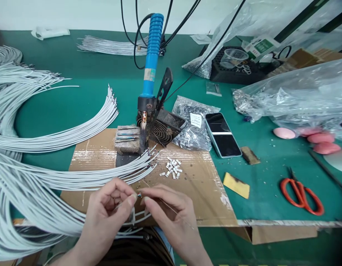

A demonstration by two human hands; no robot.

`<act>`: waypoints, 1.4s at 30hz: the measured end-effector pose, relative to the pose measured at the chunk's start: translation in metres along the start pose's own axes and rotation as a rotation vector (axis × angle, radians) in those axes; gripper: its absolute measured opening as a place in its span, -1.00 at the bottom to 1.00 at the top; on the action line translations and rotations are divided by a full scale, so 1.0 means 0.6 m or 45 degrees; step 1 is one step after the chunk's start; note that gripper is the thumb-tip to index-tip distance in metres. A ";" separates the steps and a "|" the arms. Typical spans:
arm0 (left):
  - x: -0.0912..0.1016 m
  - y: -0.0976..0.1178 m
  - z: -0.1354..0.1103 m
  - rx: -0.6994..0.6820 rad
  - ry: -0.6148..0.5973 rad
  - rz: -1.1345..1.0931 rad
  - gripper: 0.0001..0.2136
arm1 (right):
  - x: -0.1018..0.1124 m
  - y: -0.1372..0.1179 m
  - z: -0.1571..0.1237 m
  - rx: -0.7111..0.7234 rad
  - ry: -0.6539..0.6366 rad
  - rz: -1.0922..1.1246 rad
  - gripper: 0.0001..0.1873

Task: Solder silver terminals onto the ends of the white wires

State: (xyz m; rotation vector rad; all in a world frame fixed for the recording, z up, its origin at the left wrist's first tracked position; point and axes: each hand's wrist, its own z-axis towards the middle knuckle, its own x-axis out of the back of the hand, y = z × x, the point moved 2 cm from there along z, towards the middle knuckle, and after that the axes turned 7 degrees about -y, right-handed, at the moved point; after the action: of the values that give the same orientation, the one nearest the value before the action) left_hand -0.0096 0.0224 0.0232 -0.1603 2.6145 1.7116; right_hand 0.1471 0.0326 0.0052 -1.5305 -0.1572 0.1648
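Observation:
My left hand (111, 207) is closed in a pinch on the end of a thin white wire (132, 214) above the near edge of a cardboard sheet (204, 188). My right hand (171, 210) is pinched too, fingertips meeting the left hand's at a tiny metal piece (139, 194). A fan of white wires (118, 173) lies just beyond my hands. Small loose metal terminals (172, 169) sit on the cardboard. A blue-handled soldering iron (151, 62) stands upright in its holder behind them.
Big bundles of white wires (27, 136) fill the left side. A bag of small parts (191, 125), a phone (223, 135), a yellow sponge (236, 184), orange scissors (301, 195), pink discs (320, 138) and plastic bags (298, 92) lie to the right on the green table (77, 107).

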 end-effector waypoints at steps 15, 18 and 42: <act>-0.015 -0.013 -0.009 -0.164 0.021 -0.130 -0.83 | -0.043 0.017 -0.008 0.052 0.286 0.148 -0.76; -0.003 -0.023 0.000 -0.064 -0.069 -0.226 -0.74 | -0.044 0.016 -0.011 0.345 0.332 -0.152 -0.73; 0.007 -0.015 0.024 0.042 -0.096 -0.146 -0.76 | 0.059 0.089 0.013 0.067 0.436 -1.147 -0.76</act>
State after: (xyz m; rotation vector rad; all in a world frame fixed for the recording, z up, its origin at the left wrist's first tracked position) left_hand -0.0137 0.0313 0.0088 -0.2350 2.5258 1.6051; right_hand 0.1796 0.0495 -0.0482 -1.2848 -0.5415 -0.7944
